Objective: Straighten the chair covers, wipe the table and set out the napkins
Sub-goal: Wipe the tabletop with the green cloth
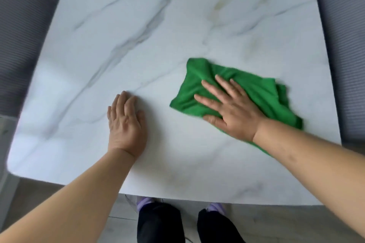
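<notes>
Right hand (231, 110) flat, fingers spread, presses green cloth (254, 89) on marble desk (118, 45) near right edge. Left hand (126, 122) flat, fingers together, on desk near front edge.

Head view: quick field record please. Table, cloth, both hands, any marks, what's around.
table: white marble pattern, grey veins
green cloth: rumpled, on the table's right half
right hand: fingers spread, pressing the cloth flat
left hand: flat on bare tabletop, holds nothing
marks: faint yellowish smears, far right, beyond the cloth
chair covers: grey, ribbed, at left and right edges
</notes>
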A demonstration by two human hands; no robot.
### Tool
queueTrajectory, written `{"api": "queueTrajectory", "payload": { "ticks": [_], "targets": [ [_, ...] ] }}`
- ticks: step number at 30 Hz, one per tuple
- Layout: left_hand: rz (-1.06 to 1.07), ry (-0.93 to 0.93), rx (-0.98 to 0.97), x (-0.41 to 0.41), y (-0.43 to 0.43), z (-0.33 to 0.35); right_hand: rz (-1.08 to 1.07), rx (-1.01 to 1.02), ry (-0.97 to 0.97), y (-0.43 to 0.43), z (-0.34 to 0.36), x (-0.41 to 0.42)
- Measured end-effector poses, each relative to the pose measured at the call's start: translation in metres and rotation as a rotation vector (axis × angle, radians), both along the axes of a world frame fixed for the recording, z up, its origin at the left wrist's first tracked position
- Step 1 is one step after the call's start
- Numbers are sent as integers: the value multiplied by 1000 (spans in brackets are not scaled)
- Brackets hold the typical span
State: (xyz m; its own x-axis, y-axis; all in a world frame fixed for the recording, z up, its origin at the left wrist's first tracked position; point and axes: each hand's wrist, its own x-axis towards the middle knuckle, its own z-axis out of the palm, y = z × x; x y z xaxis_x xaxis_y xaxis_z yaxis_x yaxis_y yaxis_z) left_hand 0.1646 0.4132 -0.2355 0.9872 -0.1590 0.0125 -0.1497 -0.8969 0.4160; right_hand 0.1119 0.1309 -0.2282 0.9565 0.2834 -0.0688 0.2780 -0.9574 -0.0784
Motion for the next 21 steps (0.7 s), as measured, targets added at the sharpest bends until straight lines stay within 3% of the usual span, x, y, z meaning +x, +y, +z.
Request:
{"api": "queueTrajectory", "payload": {
  "ticks": [3, 5, 7, 10, 14, 16, 21],
  "targets": [
    [20, 3, 13, -2, 1, -4, -338, 0, 30, -8, 0, 95],
    [27, -7, 18, 0, 1, -8, -424, 26, 51, 16, -2, 129],
    [29, -24, 29, 0, 4, -11, -321, 86, 45, 55, -9, 117],
    [36, -19, 24, -2, 6, -12, -20, 153, 47, 96, -9, 27],
    [31, 10, 8, 0, -2, -7, 43, 121, 63, 43, -5, -20],
    [20, 16, 10, -6, -4, -7, -61, 63, 42, 11, -6, 10],
    [9, -36, 0, -4, -4, -5, -578, 5, 19, -25, 6, 191]
  ]
}}
